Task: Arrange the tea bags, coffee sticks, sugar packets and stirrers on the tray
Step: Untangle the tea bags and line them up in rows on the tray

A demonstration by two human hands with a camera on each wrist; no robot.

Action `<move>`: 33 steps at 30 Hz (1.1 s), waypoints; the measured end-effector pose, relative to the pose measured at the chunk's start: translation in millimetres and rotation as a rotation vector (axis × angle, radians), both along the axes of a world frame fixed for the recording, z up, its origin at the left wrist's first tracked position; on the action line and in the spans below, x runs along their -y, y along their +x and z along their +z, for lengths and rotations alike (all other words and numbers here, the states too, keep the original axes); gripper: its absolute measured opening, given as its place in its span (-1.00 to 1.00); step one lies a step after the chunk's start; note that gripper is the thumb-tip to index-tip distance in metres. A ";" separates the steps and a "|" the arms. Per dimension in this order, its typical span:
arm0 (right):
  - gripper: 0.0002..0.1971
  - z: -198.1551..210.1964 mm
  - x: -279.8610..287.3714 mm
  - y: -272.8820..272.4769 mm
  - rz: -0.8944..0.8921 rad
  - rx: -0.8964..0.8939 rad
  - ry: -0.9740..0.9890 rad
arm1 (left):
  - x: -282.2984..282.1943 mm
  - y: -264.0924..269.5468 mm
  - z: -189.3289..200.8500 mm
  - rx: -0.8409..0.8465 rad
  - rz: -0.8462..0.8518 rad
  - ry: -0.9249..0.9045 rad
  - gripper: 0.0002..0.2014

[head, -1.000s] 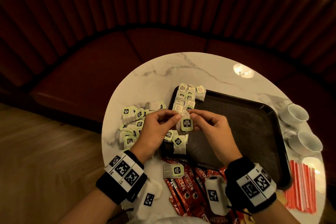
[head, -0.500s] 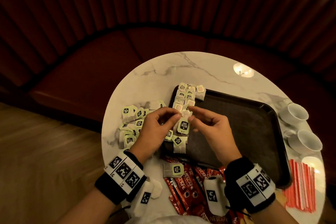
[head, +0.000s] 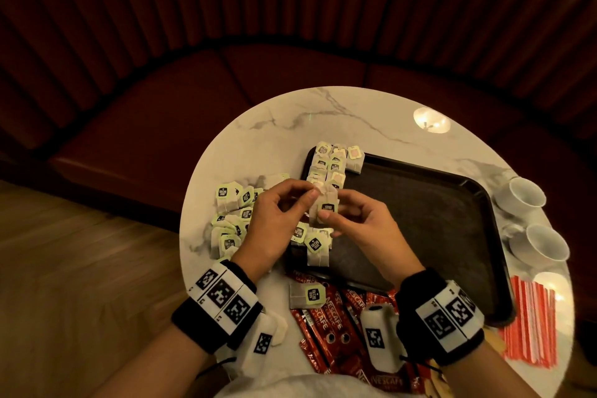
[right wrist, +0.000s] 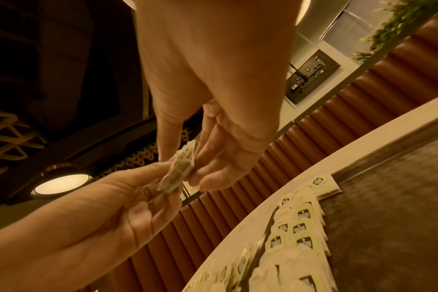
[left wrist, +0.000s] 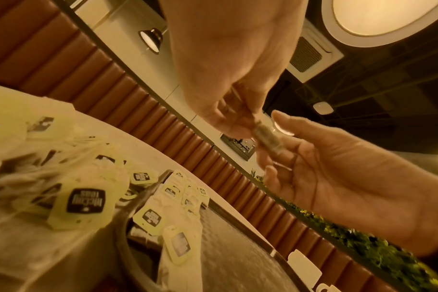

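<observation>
Both hands meet above the tray's (head: 452, 236) left edge, and between them hangs one tea bag (head: 324, 208). The left hand (head: 277, 226) pinches its upper corner with thumb and forefinger; the right hand (head: 361, 226) pinches its lower part with the thumb on the front face, just under the green tag. In the wrist views the bag shows edge-on, clamped from both sides, with the remaining fingers loosely curled.

On the tray, a double column of tea bags (head: 329, 165) runs down from the far left corner along the left edge — tags up, overlapping like shingles. A few more tea bags (head: 315, 245) lie on the tray's left edge nearer the person, below the held one, less orderly.

A loose heap of tea bags (head: 231, 220) sits on the marble tabletop (head: 355, 119) just left of the tray, partly hidden by the left wrist. One single tea bag (head: 307, 296) lies at the tabletop's near edge, on top of the red coffee sticks (head: 326, 333), which spread out by the tray's near left corner (some hidden under the wrist cameras). Red-and-white striped packets (head: 529, 320) lie beside the tray's near right corner. Two white cups (head: 533, 220) stand along the tabletop's right edge, just beside the tray.
</observation>
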State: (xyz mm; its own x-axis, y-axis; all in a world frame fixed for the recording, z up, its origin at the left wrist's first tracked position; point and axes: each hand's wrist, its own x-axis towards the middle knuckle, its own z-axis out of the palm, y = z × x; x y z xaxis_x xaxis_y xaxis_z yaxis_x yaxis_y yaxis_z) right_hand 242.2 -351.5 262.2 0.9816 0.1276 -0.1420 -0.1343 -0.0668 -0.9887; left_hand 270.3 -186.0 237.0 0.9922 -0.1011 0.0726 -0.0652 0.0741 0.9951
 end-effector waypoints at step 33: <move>-0.69 -18.4 15.3 3.1 -0.130 -0.066 0.144 | 4.8 5.7 -9.0 -0.198 0.000 -0.115 -0.77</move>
State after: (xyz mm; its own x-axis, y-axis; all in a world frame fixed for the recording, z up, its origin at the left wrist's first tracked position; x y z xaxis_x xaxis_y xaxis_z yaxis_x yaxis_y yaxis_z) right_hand 245.2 -366.8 243.8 0.9804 0.0237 -0.1957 -0.1971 0.0972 -0.9755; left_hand 275.9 -190.9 228.1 0.9882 -0.1038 -0.1130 0.1310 0.1873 0.9735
